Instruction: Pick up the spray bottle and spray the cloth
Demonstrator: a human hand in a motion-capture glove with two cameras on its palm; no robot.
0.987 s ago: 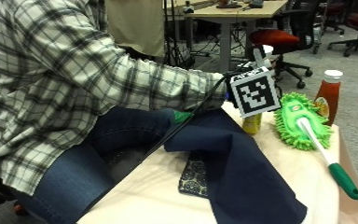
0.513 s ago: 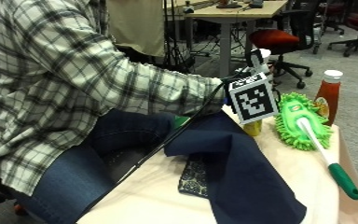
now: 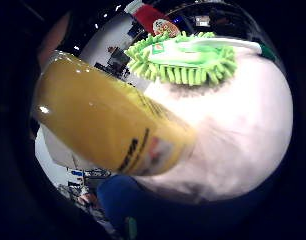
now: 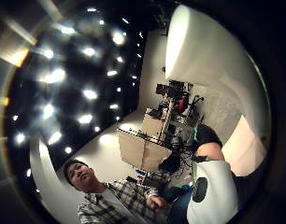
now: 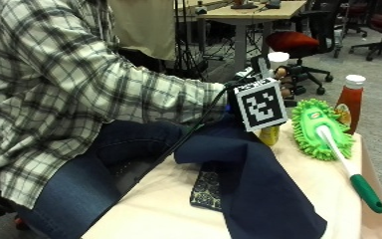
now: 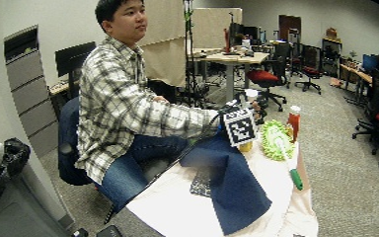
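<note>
Seated at a cream-covered table (image 5: 178, 199), reaching across a dark blue cloth (image 5: 257, 189) toward a yellow spray bottle (image 5: 269, 134) standing at the cloth's one o'clock edge. Gloved right hand (image 5: 244, 87) up at the bottle's white top (image 5: 278, 57), bare fingertips (image 5: 286, 89) curled at its neck; whether actually closed around it, cannot tell from here. Bottle's yellow body (image 3: 108, 130) filling the little-finger palm view, so close to the palm, with a green duster mop (image 5: 320, 127) lying just beside at three o'clock and a ketchup bottle (image 5: 350, 102) behind that. Apparently the pick-up step, grasp being taken, bottle seemingly not yet lifted clear. Next, by this reading: raise it, turn the nozzle toward seven o'clock over the cloth, squeeze the trigger without clipping the mop.
</note>
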